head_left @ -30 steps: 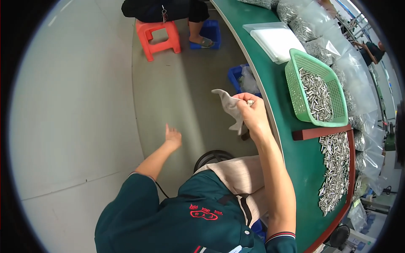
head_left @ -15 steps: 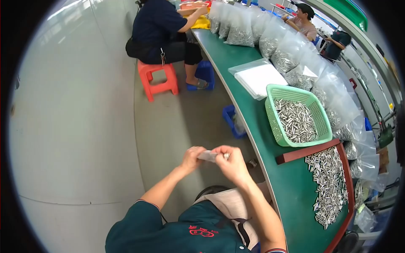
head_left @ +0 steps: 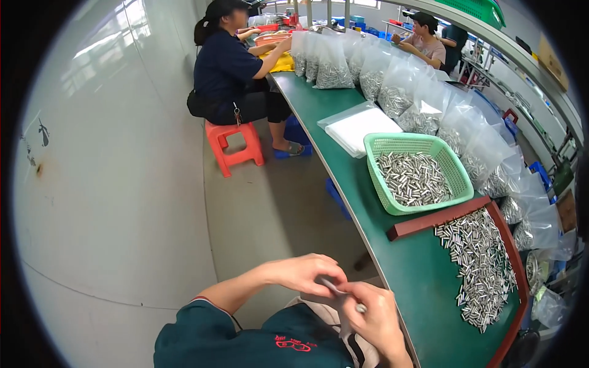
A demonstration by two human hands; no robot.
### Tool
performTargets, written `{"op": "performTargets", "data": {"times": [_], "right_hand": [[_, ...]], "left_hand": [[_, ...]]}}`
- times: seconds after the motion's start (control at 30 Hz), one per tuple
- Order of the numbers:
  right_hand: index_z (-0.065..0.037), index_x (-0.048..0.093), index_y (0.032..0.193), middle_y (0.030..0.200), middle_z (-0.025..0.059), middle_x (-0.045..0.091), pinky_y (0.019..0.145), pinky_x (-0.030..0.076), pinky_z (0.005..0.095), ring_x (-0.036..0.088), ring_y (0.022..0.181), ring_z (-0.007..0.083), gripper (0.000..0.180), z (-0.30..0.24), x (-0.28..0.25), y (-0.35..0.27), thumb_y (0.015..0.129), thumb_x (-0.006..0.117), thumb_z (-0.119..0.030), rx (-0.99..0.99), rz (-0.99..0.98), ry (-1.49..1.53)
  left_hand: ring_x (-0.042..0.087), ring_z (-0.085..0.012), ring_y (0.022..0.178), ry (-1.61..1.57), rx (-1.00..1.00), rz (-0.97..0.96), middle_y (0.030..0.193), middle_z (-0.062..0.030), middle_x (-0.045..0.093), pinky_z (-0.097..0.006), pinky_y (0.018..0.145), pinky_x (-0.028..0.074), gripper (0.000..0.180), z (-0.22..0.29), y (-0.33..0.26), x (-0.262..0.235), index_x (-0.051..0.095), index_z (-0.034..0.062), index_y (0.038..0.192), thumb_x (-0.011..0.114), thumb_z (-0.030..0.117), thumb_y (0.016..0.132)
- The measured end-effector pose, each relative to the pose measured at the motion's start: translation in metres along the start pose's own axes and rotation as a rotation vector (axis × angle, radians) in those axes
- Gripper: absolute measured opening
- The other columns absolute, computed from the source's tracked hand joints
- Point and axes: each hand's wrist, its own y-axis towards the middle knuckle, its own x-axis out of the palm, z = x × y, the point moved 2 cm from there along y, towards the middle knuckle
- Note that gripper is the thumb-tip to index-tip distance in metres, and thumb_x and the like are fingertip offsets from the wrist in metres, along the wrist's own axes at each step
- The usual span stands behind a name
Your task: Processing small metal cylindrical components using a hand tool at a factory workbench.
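Note:
In front of my chest, close to the table edge, both hands work on a thin, pale, greyish-white strip [head_left: 332, 286]. My left hand [head_left: 307, 273] has its fingers bent over and pinching the strip's left end. My right hand [head_left: 375, 311] is closed on the other end, touching the left fingertips. A small whitish, rounded piece [head_left: 361, 308] pokes out between the right fingers; its kind is too small to tell. The strip's material cannot be made out. To the right on the table lies a spread of short metal pins [head_left: 481, 270].
The green table [head_left: 423, 288] carries a brown-red wooden frame [head_left: 438, 219], a green basket [head_left: 380, 178] of metal pins, white plastic bags [head_left: 362, 130] and a row of filled clear bags [head_left: 392, 98]. A co-worker [head_left: 227, 73] sits on a red stool [head_left: 236, 145]; another person [head_left: 424, 46] is beyond.
Both hands have come lower and nearer to my body, shifting right. The strip, stretched between them before, is now bent and mostly covered by fingers. The view has tilted up slightly.

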Motion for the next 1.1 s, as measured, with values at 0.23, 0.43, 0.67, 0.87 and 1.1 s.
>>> {"op": "performTargets", "data": {"times": [0.23,0.43,0.67,0.87,1.1], "right_hand": [[0.0,0.059,0.086,0.062,0.0093,0.052,0.044,0.034,0.0231,0.044,0.046,0.0112,0.016,-0.018,-0.096,-0.085,0.073,0.049,0.003,0.333,0.207,-0.112],[0.0,0.059,0.091,0.056,-0.0023,0.044,0.043,0.027,0.0188,0.034,0.049,0.0029,0.015,0.004,-0.128,-0.16,0.08,0.049,-0.001,0.6,0.373,-0.192],[0.002,0.055,0.077,0.056,0.0038,0.047,0.048,0.035,0.0222,0.043,0.05,0.0073,0.008,0.05,-0.145,-0.2,0.071,0.049,0.001,0.658,0.546,-0.4],[0.0,0.055,0.077,0.067,0.0179,0.057,0.055,0.042,0.0384,0.055,0.061,0.0345,0.011,0.106,-0.153,-0.201,0.073,0.055,-0.01,0.81,0.546,-0.596],[-0.001,0.052,0.075,0.059,0.0154,0.055,0.052,0.041,0.038,0.055,0.056,0.032,0.013,0.106,-0.162,-0.215,0.073,0.057,-0.014,0.932,0.508,-0.45]], "left_hand": [[0.053,-0.0238,0.07,-0.058,0.139,-0.253,0.075,-0.0092,0.055,-0.032,0.06,0.041,0.016,0.013,0.077,0.031,0.054,-0.0006,0.083,0.058,0.014,0.077],[0.053,-0.0276,0.067,-0.11,0.194,-0.235,0.071,-0.0125,0.055,-0.035,0.059,0.04,0.014,0.034,0.126,0.061,0.053,-0.0006,0.081,0.057,0.013,0.076],[0.055,-0.033,0.069,0.081,0.247,-0.074,0.067,-0.0147,0.056,-0.041,0.056,0.041,0.02,0.027,0.188,0.11,0.053,0.0035,0.082,0.061,0.018,0.071],[0.049,-0.0256,0.075,0.706,0.353,0.232,0.077,-0.0073,0.049,-0.036,0.064,0.038,0.019,0.023,0.207,0.114,0.051,0.0069,0.076,0.063,0.01,0.062],[0.031,-0.0258,0.122,0.486,0.638,-0.441,0.129,-0.0101,0.036,-0.044,0.098,0.025,0.049,0.05,0.204,0.146,0.044,0.0079,0.118,0.057,0.027,0.075]]}}
